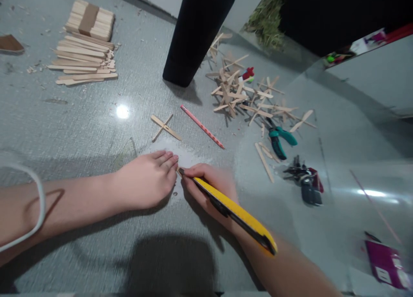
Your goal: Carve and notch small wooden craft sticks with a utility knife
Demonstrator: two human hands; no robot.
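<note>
My right hand is wrapped round a yellow and black utility knife, its tip pointing up and left. That tip meets a small piece of wooden stick at the fingertips of my left hand. My left hand lies palm down on the grey table, fingers pressed together over something mostly hidden beneath them. Just above it rests a cross of two wooden sticks, with a small slot near its middle. A pink pencil lies to the right of the cross.
Loose craft sticks and a banded bundle lie at upper left. A tall black object stands at top centre. Crossed sticks, green-handled pliers, keys and a purple packet are on the right.
</note>
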